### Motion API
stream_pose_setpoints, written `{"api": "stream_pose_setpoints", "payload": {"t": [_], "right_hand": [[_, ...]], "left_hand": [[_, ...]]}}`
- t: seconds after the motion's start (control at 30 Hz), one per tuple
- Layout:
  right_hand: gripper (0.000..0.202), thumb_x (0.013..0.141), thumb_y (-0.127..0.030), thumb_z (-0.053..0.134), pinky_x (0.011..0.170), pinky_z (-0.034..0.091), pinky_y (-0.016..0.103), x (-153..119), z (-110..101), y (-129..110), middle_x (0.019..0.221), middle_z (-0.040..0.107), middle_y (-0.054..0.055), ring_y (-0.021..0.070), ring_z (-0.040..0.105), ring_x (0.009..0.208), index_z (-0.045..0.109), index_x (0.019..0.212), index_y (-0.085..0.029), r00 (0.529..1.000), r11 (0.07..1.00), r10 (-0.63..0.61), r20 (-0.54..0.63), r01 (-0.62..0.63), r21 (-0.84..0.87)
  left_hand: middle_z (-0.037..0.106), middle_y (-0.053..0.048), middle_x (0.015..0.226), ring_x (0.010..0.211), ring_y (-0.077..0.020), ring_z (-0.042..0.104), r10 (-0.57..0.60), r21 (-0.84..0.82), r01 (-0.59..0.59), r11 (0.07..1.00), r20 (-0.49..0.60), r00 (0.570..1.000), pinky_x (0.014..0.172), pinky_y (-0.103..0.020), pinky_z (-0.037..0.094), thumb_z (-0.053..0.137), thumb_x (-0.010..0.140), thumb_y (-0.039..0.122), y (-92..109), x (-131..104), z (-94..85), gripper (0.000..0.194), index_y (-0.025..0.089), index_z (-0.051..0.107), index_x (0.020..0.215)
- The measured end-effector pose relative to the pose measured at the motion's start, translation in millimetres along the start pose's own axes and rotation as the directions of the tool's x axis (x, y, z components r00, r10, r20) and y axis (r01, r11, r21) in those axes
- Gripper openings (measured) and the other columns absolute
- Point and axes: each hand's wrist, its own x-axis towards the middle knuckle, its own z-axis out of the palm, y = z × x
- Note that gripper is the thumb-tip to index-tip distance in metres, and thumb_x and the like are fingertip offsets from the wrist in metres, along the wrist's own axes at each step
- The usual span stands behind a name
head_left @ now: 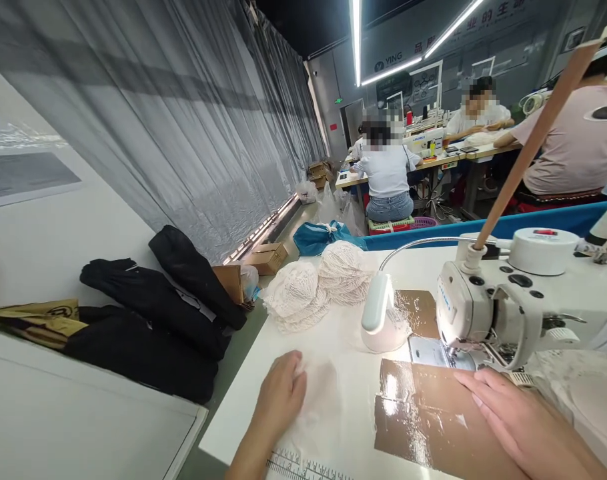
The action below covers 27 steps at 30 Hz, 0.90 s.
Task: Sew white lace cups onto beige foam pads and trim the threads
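Observation:
My left hand (281, 393) is closed at the left of the white table, its fingers curled at the edge of a thin, sheer white fabric piece (326, 390). Flat on the brown, tape-covered board (418, 413) lies my right hand (508, 407), fingers stretched out and pointing toward the sewing machine (458, 300). The machine's needle area is lit, just beyond those fingertips. A pale sheer cup-shaped piece (386, 337) sits below the small lamp (377, 303). Lacy white fabric (583, 387) is gathered to the right of my right hand.
Two stacks of white lace pieces (296, 293) stand at the table's back left. A printed ruler scale (303, 467) runs along the near edge. Black garments (168, 320) and cardboard boxes (266, 259) are to the left. Several people work at tables (438, 162) beyond.

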Motion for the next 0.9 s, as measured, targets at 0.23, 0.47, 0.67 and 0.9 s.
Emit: {"api": "stream_pose_setpoints", "payload": {"t": [0.23,0.47,0.67,0.9], "right_hand": [[0.031,0.097,-0.022,0.036,0.058,0.052,0.027,-1,-12,-10,0.097,0.070,0.003,0.0183,0.070,0.081,0.063,0.112,-0.028,0.995,0.990,0.104,-0.014,-0.102,0.099],[0.035,0.099,-0.027,0.037,0.057,0.038,0.027,4,-36,-29,0.062,0.054,-0.002,0.0138,0.052,0.060,0.053,0.069,-0.022,0.997,0.950,-0.060,0.044,0.044,0.308],[0.035,0.097,-0.026,0.042,0.056,0.033,0.027,10,-36,-36,0.061,0.055,-0.001,0.0145,0.052,0.060,0.050,0.064,-0.020,0.993,0.980,-0.022,0.114,-0.001,0.199],[0.025,0.094,-0.026,0.044,0.060,0.045,0.031,5,-21,-26,0.086,0.069,0.004,0.0208,0.064,0.073,0.065,0.106,-0.023,0.994,0.993,0.102,-0.039,-0.100,0.058]], "left_hand": [[0.062,0.000,0.094,0.080,-0.0161,0.058,0.446,-0.726,0.028,0.687,0.452,0.772,0.068,-0.024,0.044,0.064,0.076,0.030,75,-10,22.4,0.041,0.021,0.053,0.115],[0.067,-0.003,0.111,0.098,-0.0236,0.064,0.559,-0.586,-0.216,0.781,0.500,0.662,0.084,-0.033,0.051,0.064,0.068,0.015,159,42,76.4,0.054,0.023,0.058,0.121],[0.064,-0.001,0.082,0.072,-0.0164,0.060,0.536,-0.446,-0.354,0.822,0.394,0.747,0.063,-0.025,0.048,0.055,0.074,0.012,168,67,89.6,0.039,0.015,0.059,0.112],[0.061,0.000,0.074,0.067,-0.0156,0.058,0.561,-0.357,-0.443,0.822,0.380,0.735,0.060,-0.023,0.046,0.055,0.081,0.019,173,71,81.2,0.019,0.016,0.062,0.098]]}}
